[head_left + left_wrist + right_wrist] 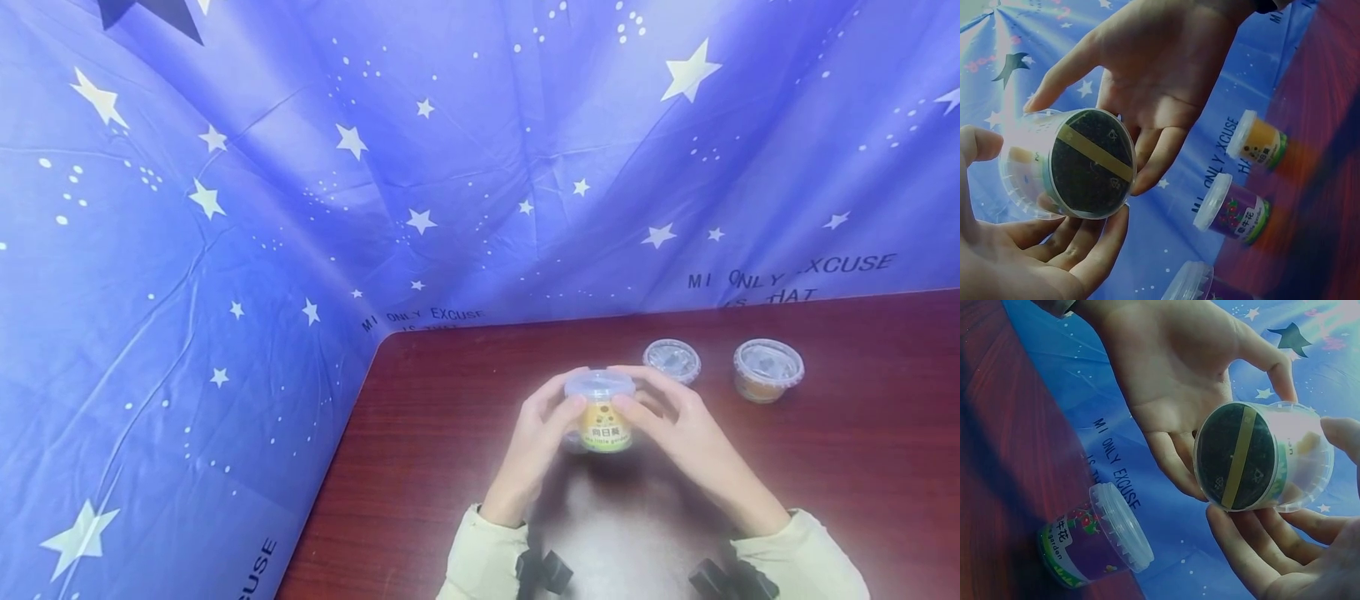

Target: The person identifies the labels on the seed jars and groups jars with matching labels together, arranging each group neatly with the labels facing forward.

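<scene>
Both hands hold a small clear plastic cup with a lid, the sunflower-label cup, in front of the body above the table. Its label is yellow and green, reading "little garden". Through its clear base dark filling shows, crossed by a tan strip. My left hand grips one side, thumb on the front near the lid. On the opposite side my right hand grips it likewise, thumb on the front. In the right wrist view, fingers of both hands curl round the cup from either side.
Two more lidded cups stand farther back on the dark red table. Another cup is mostly hidden behind the held one. One has an orange label, another a purple label. A blue star-patterned cloth hangs behind and left.
</scene>
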A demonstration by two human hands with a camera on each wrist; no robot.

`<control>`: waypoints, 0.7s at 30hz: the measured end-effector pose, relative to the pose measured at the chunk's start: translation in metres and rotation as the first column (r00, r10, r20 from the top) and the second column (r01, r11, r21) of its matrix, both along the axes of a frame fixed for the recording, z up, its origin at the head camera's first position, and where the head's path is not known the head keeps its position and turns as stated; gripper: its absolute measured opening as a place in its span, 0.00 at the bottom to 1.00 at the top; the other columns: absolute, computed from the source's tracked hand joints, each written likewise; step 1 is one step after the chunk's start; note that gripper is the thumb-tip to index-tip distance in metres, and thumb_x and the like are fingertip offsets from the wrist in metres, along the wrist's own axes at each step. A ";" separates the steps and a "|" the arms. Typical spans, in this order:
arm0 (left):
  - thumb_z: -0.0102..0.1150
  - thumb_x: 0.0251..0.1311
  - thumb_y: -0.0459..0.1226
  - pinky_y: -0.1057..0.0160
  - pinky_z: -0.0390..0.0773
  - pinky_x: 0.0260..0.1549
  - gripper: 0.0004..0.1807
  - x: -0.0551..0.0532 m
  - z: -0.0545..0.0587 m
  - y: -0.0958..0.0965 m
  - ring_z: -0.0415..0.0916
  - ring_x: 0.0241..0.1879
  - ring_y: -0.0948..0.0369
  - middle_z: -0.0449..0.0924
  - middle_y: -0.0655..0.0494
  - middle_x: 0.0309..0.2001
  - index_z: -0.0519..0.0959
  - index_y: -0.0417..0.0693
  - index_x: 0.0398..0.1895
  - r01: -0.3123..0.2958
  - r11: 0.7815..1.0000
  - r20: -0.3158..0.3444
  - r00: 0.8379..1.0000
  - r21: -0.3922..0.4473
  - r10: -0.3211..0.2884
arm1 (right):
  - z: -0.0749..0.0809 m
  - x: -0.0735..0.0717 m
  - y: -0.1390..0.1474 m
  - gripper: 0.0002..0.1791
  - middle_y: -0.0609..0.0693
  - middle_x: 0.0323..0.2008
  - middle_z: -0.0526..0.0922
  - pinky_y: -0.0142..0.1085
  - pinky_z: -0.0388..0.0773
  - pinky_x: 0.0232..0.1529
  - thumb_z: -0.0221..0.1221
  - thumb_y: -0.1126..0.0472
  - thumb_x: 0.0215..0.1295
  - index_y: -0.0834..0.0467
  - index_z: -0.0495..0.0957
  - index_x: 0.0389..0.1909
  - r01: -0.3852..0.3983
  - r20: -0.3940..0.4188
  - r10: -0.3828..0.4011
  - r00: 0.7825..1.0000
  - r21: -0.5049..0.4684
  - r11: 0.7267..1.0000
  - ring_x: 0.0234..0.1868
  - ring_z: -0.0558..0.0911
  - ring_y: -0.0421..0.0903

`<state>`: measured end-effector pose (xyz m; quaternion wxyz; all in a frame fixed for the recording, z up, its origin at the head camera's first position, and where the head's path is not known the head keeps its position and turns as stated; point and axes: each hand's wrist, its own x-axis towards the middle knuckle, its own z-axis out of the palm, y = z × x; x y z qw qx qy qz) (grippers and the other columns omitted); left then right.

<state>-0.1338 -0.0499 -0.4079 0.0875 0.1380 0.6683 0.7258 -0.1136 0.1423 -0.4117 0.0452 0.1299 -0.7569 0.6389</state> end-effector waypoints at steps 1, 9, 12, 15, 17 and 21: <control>0.55 0.67 0.40 0.63 0.80 0.50 0.23 0.000 0.000 0.000 0.79 0.45 0.62 0.81 0.46 0.54 0.74 0.46 0.65 -0.006 1.000 -0.001 1.000 -0.008 0.006 | 0.000 0.000 0.000 0.22 0.46 0.54 0.82 0.28 0.79 0.53 0.55 0.59 0.74 0.53 0.70 0.67 0.005 -0.001 -0.005 1.000 0.005 1.000 0.54 0.81 0.36; 0.59 0.65 0.37 0.63 0.79 0.55 0.23 -0.001 -0.001 0.001 0.80 0.52 0.58 0.80 0.47 0.54 0.74 0.46 0.63 -0.044 0.999 -0.011 0.999 -0.016 0.043 | 0.000 0.003 0.002 0.25 0.47 0.55 0.81 0.28 0.78 0.51 0.57 0.56 0.72 0.49 0.69 0.68 0.072 0.001 -0.073 0.997 0.073 0.995 0.52 0.81 0.35; 0.59 0.65 0.36 0.62 0.79 0.55 0.20 -0.001 0.000 0.001 0.80 0.52 0.58 0.81 0.48 0.53 0.76 0.47 0.61 -0.036 0.999 -0.020 0.999 -0.018 0.036 | -0.001 0.003 0.003 0.25 0.48 0.57 0.81 0.28 0.78 0.52 0.58 0.57 0.72 0.51 0.69 0.69 0.075 -0.009 -0.074 0.997 0.079 0.994 0.52 0.81 0.34; 0.59 0.65 0.36 0.62 0.79 0.55 0.20 -0.001 0.002 0.000 0.81 0.51 0.58 0.81 0.49 0.53 0.77 0.48 0.61 -0.028 0.999 -0.022 0.999 -0.024 0.028 | -0.002 0.002 0.005 0.26 0.50 0.58 0.80 0.28 0.79 0.51 0.59 0.58 0.71 0.52 0.69 0.69 0.074 -0.028 -0.072 0.997 0.087 0.993 0.53 0.81 0.33; 0.60 0.65 0.37 0.62 0.80 0.55 0.20 -0.001 0.003 0.000 0.80 0.52 0.58 0.81 0.50 0.54 0.76 0.49 0.61 -0.017 0.999 -0.019 1.000 -0.029 0.017 | -0.003 0.001 0.006 0.26 0.51 0.57 0.81 0.29 0.79 0.51 0.59 0.59 0.71 0.53 0.69 0.69 0.070 -0.039 -0.066 0.997 0.087 0.994 0.52 0.81 0.33; 0.60 0.65 0.38 0.61 0.79 0.55 0.22 -0.001 0.005 -0.002 0.80 0.53 0.57 0.81 0.51 0.55 0.76 0.50 0.62 0.003 0.998 -0.015 1.000 -0.055 -0.004 | -0.005 0.001 0.007 0.27 0.53 0.57 0.81 0.29 0.80 0.51 0.59 0.59 0.71 0.55 0.68 0.69 0.058 -0.035 -0.055 0.998 0.081 0.995 0.52 0.82 0.35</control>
